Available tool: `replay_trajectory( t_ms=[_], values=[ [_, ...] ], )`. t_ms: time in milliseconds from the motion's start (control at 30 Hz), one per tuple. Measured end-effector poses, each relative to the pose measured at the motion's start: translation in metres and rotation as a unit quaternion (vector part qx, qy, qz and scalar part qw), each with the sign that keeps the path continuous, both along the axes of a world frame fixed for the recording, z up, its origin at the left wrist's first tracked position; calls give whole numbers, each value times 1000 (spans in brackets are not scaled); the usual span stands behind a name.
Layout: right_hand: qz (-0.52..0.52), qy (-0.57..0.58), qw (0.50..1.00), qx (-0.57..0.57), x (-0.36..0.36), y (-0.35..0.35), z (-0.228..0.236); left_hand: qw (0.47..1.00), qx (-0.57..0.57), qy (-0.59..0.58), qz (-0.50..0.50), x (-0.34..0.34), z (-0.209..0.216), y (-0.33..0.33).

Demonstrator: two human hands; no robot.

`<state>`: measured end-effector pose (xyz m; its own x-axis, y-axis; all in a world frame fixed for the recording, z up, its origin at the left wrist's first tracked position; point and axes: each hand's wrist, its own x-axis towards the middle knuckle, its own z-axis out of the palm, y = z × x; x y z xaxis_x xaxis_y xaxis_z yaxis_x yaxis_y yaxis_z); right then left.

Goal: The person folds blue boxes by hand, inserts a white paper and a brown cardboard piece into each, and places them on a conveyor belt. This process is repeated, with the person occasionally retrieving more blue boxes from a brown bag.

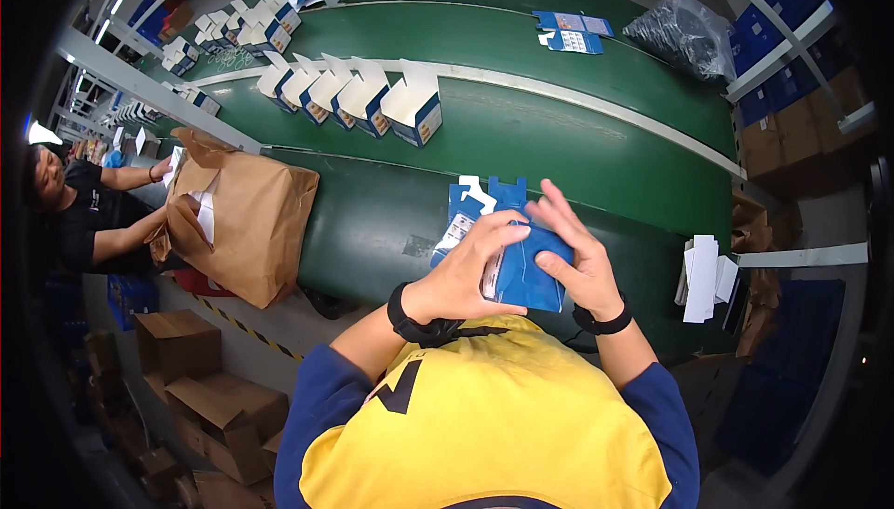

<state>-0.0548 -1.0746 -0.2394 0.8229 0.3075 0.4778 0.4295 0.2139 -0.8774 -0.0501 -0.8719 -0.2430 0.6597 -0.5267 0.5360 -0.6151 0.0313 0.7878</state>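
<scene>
A small blue carton (528,278) with a white printed side is in front of my chest, tilted toward me. My left hand (458,271) is closed around its left side, fingers over the upper edge. My right hand (582,265) is at the carton's right side with its fingers stretched and spread upward; the thumb lies against the blue face. Just beyond my hands, on the green work surface, lie flat blue and white carton blanks (458,215), partly hidden by my left hand.
Several open cartons (410,110) stand in a row on the green conveyor belt (559,132). White card pieces (700,276) lie at the right. Flat cartons (570,32) and a plastic bag (684,36) are farther back. A co-worker (88,202) reaches into a large brown paper bag (265,220) at left.
</scene>
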Motion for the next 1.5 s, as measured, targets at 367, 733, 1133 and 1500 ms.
replay_trajectory(
  t_ms=[367, 733, 1133, 1500],
  values=[
    [15, 23, 973, -228, 2, 8, -14, 987, 143, -56, -37, -5, 10, 7],
    [-137, 210, 967, 49, 2, -11, -11, 983, 87, -145, 66, 0, 6, -1],
    [95, 365, 892, 250, -51, -33, -32, 976, -168, -128, -51, 2, 35, -39],
    [152, 449, 817, 328, -55, -13, -15, 961, -204, -57, -176, 0, 26, -63]
  ],
)
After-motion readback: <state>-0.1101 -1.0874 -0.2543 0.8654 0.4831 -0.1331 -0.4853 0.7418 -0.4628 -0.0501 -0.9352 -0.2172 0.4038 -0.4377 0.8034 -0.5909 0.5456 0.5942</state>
